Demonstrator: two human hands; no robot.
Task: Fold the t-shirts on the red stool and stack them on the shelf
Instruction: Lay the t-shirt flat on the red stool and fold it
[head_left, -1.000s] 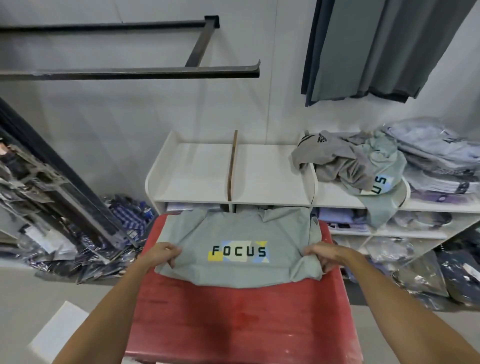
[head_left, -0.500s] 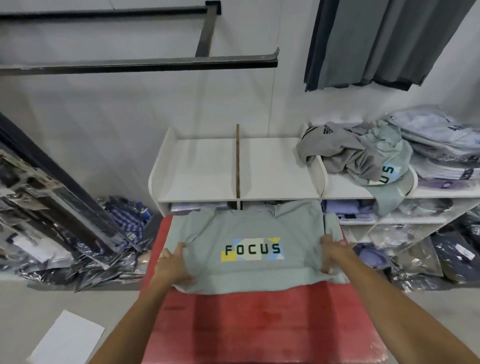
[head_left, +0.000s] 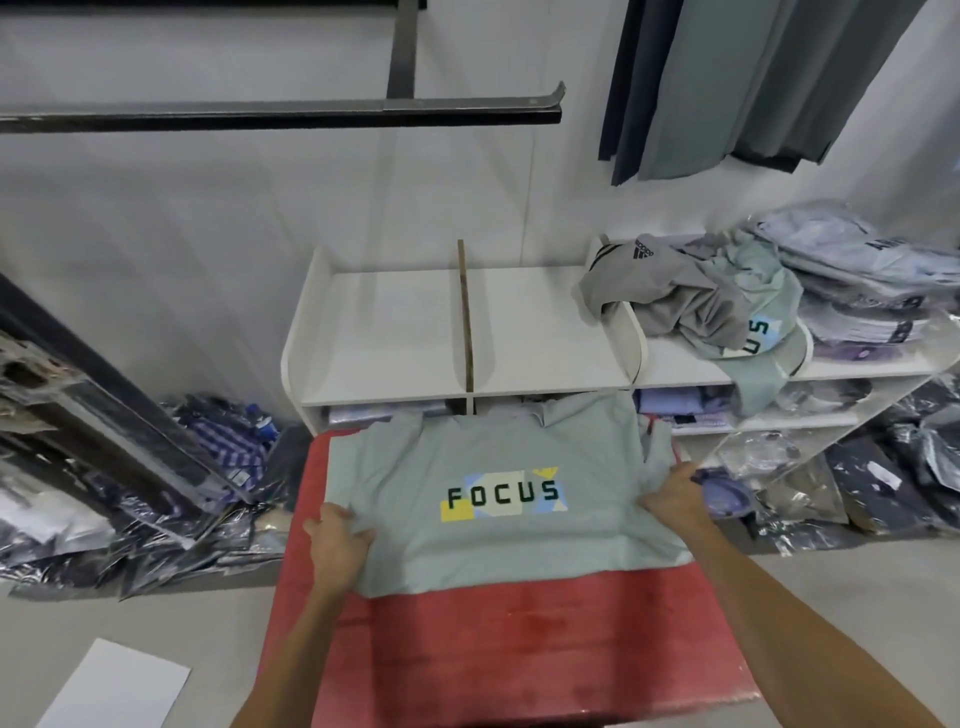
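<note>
Head view: A white shelf (head_left: 395, 332) at 12 o'clock has two bare top compartments split by a wooden divider (head_left: 466, 322); its compartment at 2 o'clock holds a heap of unfolded shirts (head_left: 696, 306) beside packaged shirts (head_left: 857, 270), and folded garments fill the lower row. The folded grey "FOCUS" t-shirt (head_left: 498, 499) lies on the red stool (head_left: 519, 644). The left hand (head_left: 337, 545) pinches its 9 o'clock edge; the right hand (head_left: 675, 501) grips its 3 o'clock edge, fingers tucked under. Compared with half a second ago, both hands hold the same edges and the shirt sits on the same far part of the stool.
</note>
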